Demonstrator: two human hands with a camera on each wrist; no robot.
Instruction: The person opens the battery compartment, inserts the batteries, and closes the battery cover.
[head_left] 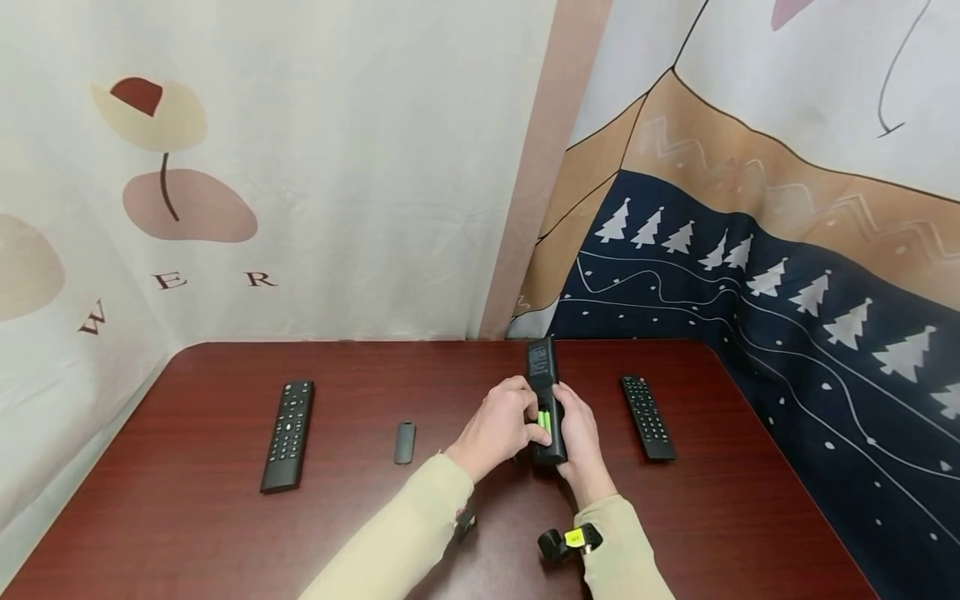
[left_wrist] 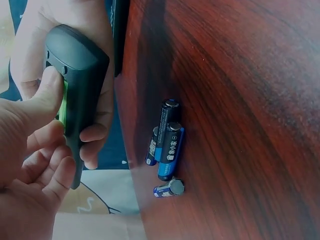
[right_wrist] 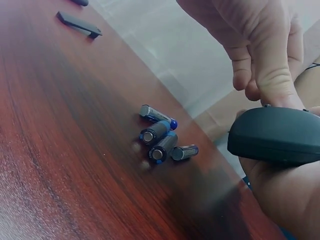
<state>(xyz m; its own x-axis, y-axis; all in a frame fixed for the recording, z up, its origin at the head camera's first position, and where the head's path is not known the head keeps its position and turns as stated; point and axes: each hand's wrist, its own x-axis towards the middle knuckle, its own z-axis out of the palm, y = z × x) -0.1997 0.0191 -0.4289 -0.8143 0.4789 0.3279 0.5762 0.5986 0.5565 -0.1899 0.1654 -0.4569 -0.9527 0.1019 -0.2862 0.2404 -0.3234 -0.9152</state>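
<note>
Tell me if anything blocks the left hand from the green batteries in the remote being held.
Nothing visible does: the left hand is at the green batteries, exposed in the remote.

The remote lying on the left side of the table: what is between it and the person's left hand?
In the head view, one small grey piece, apparently a battery cover, lies on the table between that remote and the left hand.

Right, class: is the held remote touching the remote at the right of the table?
Apart: the head view shows tabletop between the held remote and the right remote.
</note>
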